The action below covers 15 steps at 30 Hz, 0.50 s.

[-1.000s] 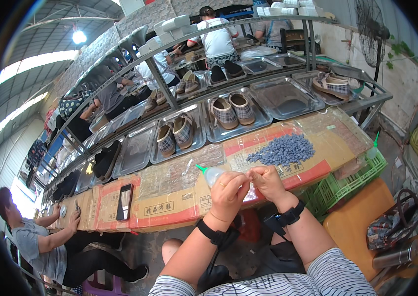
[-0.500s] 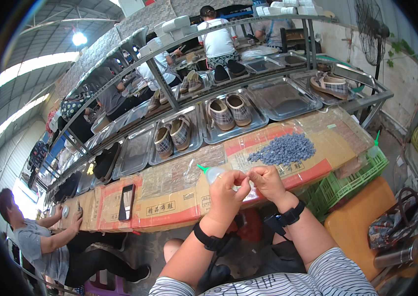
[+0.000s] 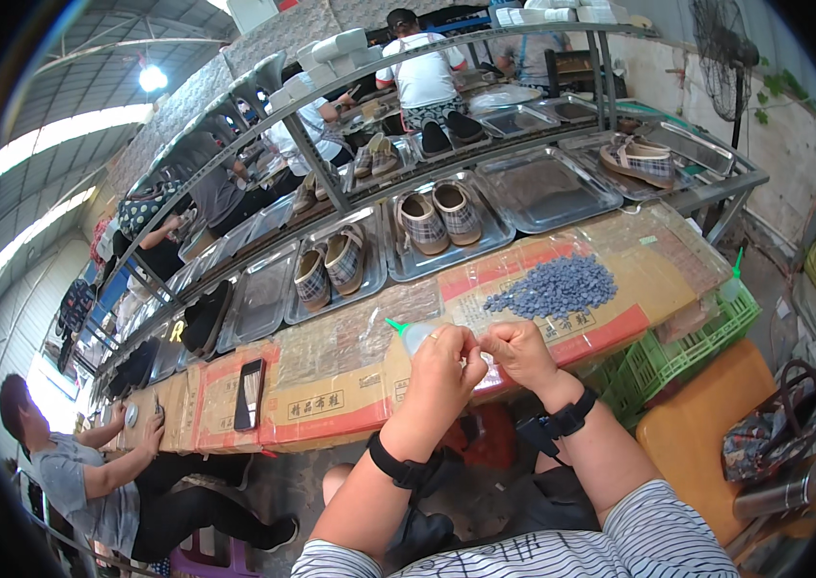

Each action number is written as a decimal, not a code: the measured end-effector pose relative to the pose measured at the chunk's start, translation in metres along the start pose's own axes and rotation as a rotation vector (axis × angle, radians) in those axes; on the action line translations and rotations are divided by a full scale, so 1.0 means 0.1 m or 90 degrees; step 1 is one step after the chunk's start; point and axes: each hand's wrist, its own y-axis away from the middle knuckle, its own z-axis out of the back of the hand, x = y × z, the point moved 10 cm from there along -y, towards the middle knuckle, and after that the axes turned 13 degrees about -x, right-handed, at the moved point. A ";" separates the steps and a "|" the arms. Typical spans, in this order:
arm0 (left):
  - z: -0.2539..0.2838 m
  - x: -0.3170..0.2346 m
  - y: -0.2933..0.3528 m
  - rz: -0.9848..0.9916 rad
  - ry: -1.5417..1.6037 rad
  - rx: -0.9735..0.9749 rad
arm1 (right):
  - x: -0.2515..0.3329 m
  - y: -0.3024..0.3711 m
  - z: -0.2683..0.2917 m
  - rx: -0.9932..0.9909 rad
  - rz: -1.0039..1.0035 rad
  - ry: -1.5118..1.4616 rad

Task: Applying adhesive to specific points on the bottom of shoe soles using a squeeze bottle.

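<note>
My left hand (image 3: 448, 358) and my right hand (image 3: 520, 356) are raised over the front edge of the cardboard-covered table (image 3: 321, 366). Fingertips are pinched on both, nearly meeting; whatever lies between them is too small to make out. Just behind my left hand is a translucent squeeze bottle (image 3: 415, 336) with a green nozzle, partly hidden by the fingers. A heap of small blue-grey pieces (image 3: 562, 287) lies on the table beyond my right hand.
Past the table runs a rack of metal trays (image 3: 547, 188), some bearing checked shoes (image 3: 437, 217). A phone (image 3: 249, 395) lies to the left, near a seated co-worker (image 3: 90, 472). At right are a green crate (image 3: 687, 361), an orange-brown seat (image 3: 706, 424) and a bag (image 3: 776, 424).
The trays with the shoes have shifted slightly left along the rack. My hands stay pinched in nearly the same place, with small finger movements.
</note>
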 end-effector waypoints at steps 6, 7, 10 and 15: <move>-0.04 0.07 0.03 0.018 0.024 0.001 | -0.01 -0.02 0.05 -0.005 0.027 0.016; -0.04 0.07 0.04 0.018 0.024 0.002 | -0.02 -0.02 0.05 -0.003 0.023 0.011; -0.03 0.10 0.04 0.036 0.024 0.013 | -0.01 -0.02 0.05 -0.003 0.013 0.004; -0.04 0.14 0.06 0.059 0.039 0.029 | -0.03 -0.03 0.05 -0.002 0.015 -0.005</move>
